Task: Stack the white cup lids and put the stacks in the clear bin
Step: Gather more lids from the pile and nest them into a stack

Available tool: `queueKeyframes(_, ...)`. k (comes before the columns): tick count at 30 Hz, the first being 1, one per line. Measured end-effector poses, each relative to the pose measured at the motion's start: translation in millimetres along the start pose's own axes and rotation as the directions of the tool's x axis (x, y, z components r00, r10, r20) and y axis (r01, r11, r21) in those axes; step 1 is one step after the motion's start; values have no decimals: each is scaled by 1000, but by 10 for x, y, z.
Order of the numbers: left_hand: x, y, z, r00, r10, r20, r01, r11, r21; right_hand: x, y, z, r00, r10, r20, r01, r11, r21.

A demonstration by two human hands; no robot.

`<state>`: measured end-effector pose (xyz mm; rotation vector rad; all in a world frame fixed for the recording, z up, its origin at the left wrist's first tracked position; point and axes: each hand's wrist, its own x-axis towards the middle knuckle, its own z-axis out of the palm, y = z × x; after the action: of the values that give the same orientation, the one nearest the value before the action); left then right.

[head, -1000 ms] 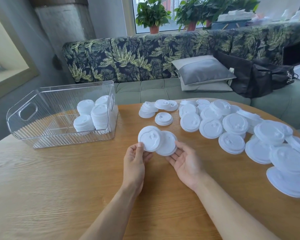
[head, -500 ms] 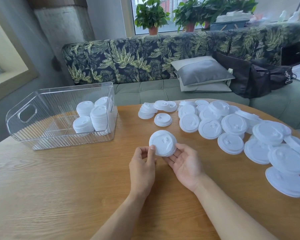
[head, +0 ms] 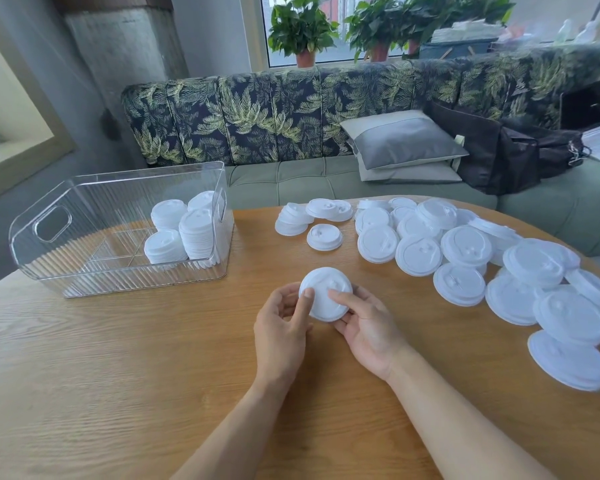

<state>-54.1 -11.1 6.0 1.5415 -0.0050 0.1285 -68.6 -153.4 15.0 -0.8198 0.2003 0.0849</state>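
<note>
pinching lids (head: 325, 301), left hand (head: 279, 329), right hand (head: 368, 328)

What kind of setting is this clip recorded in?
Probably a lounge or living-room corner, not a workshop: a leaf-print sofa with grey cushions behind a round wooden table, and potted plants on the windowsill.
</note>
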Motion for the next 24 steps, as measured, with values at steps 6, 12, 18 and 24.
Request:
queueKeyframes(6,19,-29,-13,998,-44,-35,42,998,-57,-20,-5,43,1000,-12,-6,12,1000,-4)
queueKeyframes(12,-1,15,-11,1000,-22,-13,21,997,-77,-36,1,29,999,-5,33,8,996,-87)
queueKeyframes(18,-7,11,-21,1000,11,-4,-11,999,-50,-25,17,61,999,-48,6,48,992,-115)
queueKeyframes(24,-30,-20,-2,997,70,16,-70,998,0,-27,15,68,999,-32,-35,30,997,-65)
